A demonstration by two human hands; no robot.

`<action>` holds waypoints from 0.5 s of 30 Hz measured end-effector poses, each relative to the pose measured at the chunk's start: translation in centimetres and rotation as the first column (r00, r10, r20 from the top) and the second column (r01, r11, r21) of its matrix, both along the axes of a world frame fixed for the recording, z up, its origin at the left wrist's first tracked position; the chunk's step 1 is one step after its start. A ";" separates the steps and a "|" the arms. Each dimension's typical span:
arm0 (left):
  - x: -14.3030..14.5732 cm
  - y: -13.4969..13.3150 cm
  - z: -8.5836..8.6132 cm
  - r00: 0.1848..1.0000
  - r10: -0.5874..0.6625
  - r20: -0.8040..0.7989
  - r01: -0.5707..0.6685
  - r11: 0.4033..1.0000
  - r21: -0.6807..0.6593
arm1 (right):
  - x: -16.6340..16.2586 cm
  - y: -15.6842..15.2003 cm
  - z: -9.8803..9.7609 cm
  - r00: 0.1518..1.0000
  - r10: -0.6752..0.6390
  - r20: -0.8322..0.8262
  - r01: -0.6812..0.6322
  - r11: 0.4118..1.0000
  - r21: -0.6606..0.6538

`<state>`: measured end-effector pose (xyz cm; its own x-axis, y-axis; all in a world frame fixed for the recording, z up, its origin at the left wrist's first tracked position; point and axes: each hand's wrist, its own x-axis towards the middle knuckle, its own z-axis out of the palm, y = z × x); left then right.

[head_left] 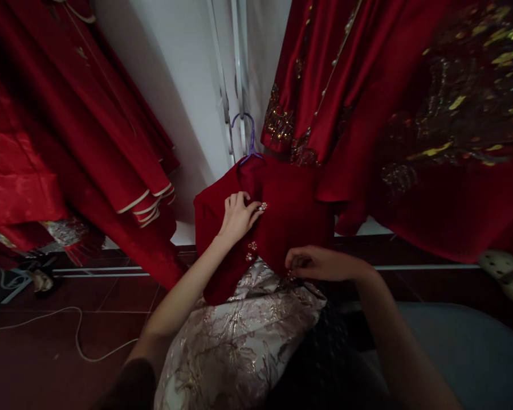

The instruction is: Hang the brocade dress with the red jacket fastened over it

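A red jacket (290, 193) hangs by its neck from a purple hanger (251, 134). My left hand (237, 217) is closed on the jacket's front edge near the collar, its thumb touching a jewelled button (263, 206). Lower on the same front sit more jewelled buttons (251, 250). My right hand (318, 263) bends its fingers in a pinch at the lower corner of the other front panel, beside a small shiny ornament that is partly hidden. Below the jacket, a pale floral brocade cloth (235, 347) with a metallic sheen spreads towards me.
Red garments with white trim (123, 154) hang on the left. Red garments with gold beadwork and sequins (325, 91) hang on the right. White metal bars (238, 62) rise behind the hanger. A cable (79, 336) lies on the tiled floor, and a grey seat (461, 341) stands at right.
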<state>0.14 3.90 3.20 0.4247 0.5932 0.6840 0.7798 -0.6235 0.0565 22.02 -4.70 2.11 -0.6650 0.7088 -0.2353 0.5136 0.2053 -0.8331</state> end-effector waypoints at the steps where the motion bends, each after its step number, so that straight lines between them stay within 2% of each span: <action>1: 0.0 0.3 0.3 0.999 -0.028 -0.044 0.029 1.000 0.006 | 0.1 0.0 0.0 1.000 0.000 0.002 0.000 1.000 0.000; 3: -0.3 0.7 0.7 0.991 -0.101 -0.092 0.101 0.995 0.002 | 0.2 0.0 0.0 1.000 0.007 0.005 -0.007 1.000 0.004; 6: -0.8 0.7 0.9 0.982 -0.176 -0.068 0.174 0.984 -0.025 | 0.3 0.0 0.0 1.000 0.012 0.003 -0.012 1.000 0.002; 11: -1.3 0.9 0.3 0.981 -0.183 0.062 0.185 0.982 -0.029 | -0.1 -0.2 0.8 1.000 -0.019 -0.010 0.019 0.999 0.026; 15: -1.4 1.8 -0.1 0.975 -0.193 0.113 0.194 0.981 -0.002 | -0.6 0.5 2.8 0.997 -0.070 -0.021 0.072 0.990 0.118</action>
